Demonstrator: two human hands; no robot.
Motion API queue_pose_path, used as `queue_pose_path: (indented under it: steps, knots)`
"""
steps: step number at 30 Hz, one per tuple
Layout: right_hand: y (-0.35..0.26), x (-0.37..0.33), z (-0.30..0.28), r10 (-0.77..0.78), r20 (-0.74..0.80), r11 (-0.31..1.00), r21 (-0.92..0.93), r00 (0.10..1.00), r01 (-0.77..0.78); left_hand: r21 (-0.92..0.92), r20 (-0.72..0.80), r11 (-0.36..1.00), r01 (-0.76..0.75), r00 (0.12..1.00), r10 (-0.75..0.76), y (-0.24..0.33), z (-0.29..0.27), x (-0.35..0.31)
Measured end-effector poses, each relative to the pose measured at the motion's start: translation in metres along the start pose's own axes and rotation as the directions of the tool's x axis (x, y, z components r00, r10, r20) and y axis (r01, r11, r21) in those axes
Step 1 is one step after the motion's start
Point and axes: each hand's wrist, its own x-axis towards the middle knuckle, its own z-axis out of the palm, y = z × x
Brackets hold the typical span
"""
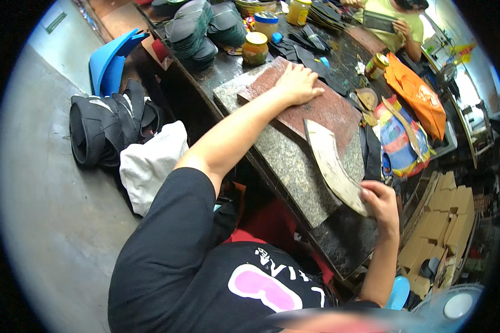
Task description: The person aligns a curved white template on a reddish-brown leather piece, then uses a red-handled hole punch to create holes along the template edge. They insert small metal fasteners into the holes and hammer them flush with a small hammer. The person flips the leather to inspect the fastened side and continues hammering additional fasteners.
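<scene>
Crowding the table by its left edge, stacked pads stand; a pale strip, pinched by the right hand, reaches toward the left hand, spread on a red slab.

Black short-sleeved T-shirt, white-edged pink print, white marks, probably lettering
</scene>
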Motion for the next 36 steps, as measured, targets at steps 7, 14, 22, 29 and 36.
queue_pose_path:
  steps: [7, 14, 22, 29, 36]
  knots:
    - [-0.059, -0.027, -0.015, -0.104, -0.095, 0.963, 0.238, 0.99, 0.124, -0.07, -0.06, 0.998, -0.008, 0.998, 0.003, 0.031, 0.002, -0.039]
    - [-0.079, -0.014, -0.004, -0.386, -0.278, 0.837, 0.295, 0.879, 0.461, -0.902, 0.003, 0.43, 0.042, 0.996, -0.091, 0.036, -0.038, -0.079]
    - [-0.025, 0.024, 0.037, 0.019, -0.054, 1.0, 0.004, 0.998, -0.019, -0.831, 0.33, -0.451, 0.325, 0.941, 0.07, 0.024, -0.067, -0.128]
    - [0.003, 0.022, 0.042, -0.014, -0.002, 0.993, 0.115, 1.0, 0.014, -0.711, -0.101, 0.699, 0.076, 0.973, -0.21, 0.036, -0.06, -0.117]
    - [-0.011, 0.018, 0.054, -0.023, -0.155, 0.976, -0.218, 0.988, -0.012, -0.156, -0.208, 0.963, 0.218, 0.946, -0.248, 0.054, -0.071, -0.116]
